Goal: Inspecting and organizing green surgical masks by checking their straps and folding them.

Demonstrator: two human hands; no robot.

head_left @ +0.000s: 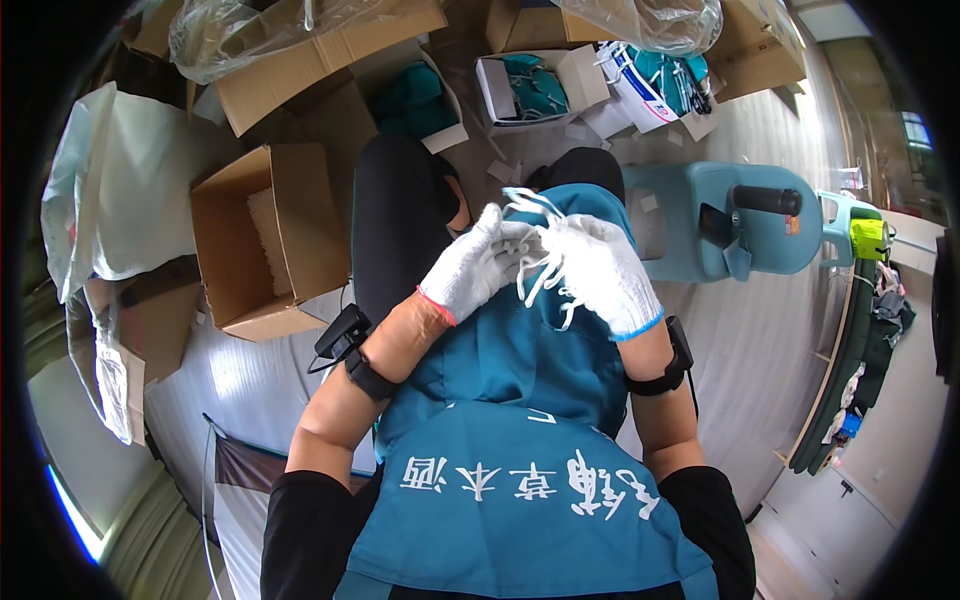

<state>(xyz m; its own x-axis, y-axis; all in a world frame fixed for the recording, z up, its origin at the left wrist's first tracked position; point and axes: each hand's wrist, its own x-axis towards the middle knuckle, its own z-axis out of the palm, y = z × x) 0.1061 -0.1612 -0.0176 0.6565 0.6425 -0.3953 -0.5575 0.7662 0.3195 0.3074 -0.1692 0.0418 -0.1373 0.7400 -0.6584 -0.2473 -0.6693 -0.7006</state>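
Observation:
White cords [541, 281] hang in several loops and loose ends in front of my lap, gathered between both hands. My right hand [600, 275], in a white knit glove with a blue cuff, is closed round them. From the other side my left hand [478, 262], gloved in white with a red cuff, meets the cords with curled fingers, its thumb raised. The fingertips of the two hands nearly touch, and the cords partly cover them. Beneath lies the teal apron [500, 350] over my lap.
An open cardboard box [235, 250] stands left of my knee. Ahead are a carton of teal pieces [535, 85], another with teal fabric [412, 98] and a white box [650, 85]. A blue-green stool [670, 220] on the right carries a black cylinder [765, 199].

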